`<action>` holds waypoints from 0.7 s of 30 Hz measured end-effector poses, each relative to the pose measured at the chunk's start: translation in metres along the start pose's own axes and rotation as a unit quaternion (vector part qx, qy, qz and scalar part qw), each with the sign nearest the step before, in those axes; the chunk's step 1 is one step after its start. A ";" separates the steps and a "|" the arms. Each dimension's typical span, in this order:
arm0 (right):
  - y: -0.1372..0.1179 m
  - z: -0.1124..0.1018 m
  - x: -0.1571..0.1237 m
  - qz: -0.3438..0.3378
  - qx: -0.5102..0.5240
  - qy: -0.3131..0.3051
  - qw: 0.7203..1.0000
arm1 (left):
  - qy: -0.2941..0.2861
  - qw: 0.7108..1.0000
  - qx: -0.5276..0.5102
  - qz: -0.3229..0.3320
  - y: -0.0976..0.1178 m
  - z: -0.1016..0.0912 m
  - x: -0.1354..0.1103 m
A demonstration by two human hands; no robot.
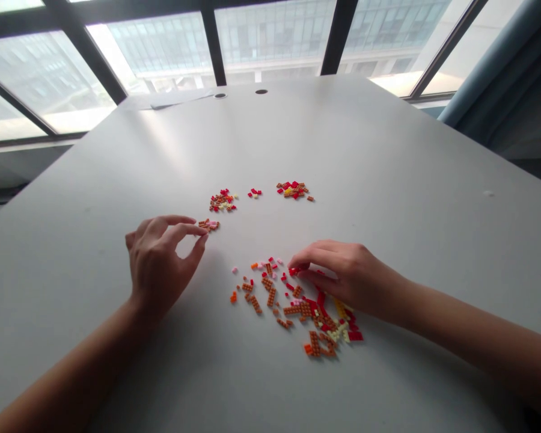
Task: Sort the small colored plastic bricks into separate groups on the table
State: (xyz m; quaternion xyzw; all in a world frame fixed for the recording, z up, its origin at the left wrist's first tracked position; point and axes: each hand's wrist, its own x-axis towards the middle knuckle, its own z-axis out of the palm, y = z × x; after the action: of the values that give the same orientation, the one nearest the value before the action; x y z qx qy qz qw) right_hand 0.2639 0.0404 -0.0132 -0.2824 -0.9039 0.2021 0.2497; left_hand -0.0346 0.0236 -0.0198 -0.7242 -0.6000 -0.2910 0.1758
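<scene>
My left hand (162, 258) is at the left, thumb and index fingertip together in a pinch, beside a small group of brown and pink toy bricks (210, 225). Whatever lies between those fingertips is too small to make out. Over the upper right of a large loose spread of toy bricks (270, 296), my right hand (342, 270) pinches a red brick (293, 272) between thumb and fingers. The spread mixes brown, red, pink, orange, yellow and cream pieces, and my right hand hides part of it.
Farther off on the white table (415, 192) lie a mixed brick pile (222, 201), a few red and cream bricks (255, 193) and another pile (294, 190). A paper sheet (180, 99) rests at the far edge, by the windows. A blue curtain (491, 90) hangs at right.
</scene>
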 end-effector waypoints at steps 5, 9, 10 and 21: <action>-0.001 -0.002 0.000 0.017 0.013 -0.008 1.000 | -0.008 0.997 -0.055 0.062 0.018 -0.009 -0.002; -0.001 -0.002 0.003 0.024 0.009 -0.016 1.000 | -0.046 0.988 -0.126 0.078 0.039 -0.017 -0.006; -0.002 -0.002 0.003 0.032 0.008 -0.023 0.999 | -0.060 0.984 -0.146 0.078 0.044 -0.018 -0.008; -0.004 0.007 0.003 0.023 -0.063 0.004 0.998 | -0.100 0.967 -0.225 0.071 0.063 -0.010 -0.016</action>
State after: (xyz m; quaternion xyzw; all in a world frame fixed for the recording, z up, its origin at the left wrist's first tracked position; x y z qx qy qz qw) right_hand 0.2567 0.0374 -0.0154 -0.3194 -0.9070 0.1490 0.2306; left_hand 0.0230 -0.0088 -0.0164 -0.8113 -0.4806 -0.3313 -0.0326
